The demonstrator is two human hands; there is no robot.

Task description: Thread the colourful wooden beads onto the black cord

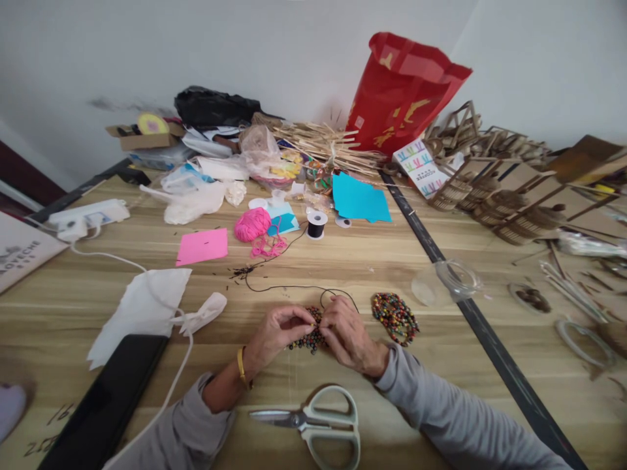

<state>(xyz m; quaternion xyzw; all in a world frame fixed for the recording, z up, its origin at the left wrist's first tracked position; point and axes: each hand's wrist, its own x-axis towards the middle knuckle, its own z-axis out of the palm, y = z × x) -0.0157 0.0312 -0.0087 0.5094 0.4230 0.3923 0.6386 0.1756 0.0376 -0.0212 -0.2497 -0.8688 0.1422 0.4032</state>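
Observation:
Thumb and forefinger of my left hand pinch a tiny yellowish bead, just over a pile of loose multicoloured beads. Right beside it, my right hand is closed in a pinch, and a black cord runs to it from a spool of black cord. The very end of the cord is hidden by the fingers. To the right lies a heap of strung bead bracelets. Closer to me rest scissors with pale handles, blades pointing left.
On the left are a black phone, white paper, a white cable and a power strip. Pink yarn, pink paper and blue sheets lie farther back. A red bag and small woven baskets stand behind and right.

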